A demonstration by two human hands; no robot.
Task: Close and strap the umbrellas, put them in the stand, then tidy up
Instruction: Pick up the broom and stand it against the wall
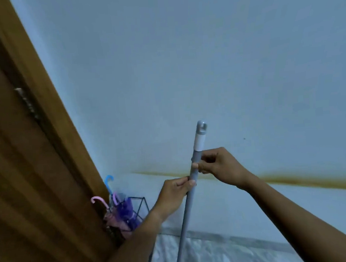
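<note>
Long grey metal pole [187, 193] upright at centre, before pale blue wall [203, 57]. Black wire umbrella stand [141, 202] lower left, beside brown wooden door [16, 162], holding folded pink and purple hook-handled umbrellas [120, 210].

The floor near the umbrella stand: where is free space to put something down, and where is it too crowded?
Free: the pale floor to the right of the grey pole, along the foot of the wall. Crowded: the corner by the wooden door, where the wire stand is full of umbrellas. The left hand and right hand grip the pole.
</note>
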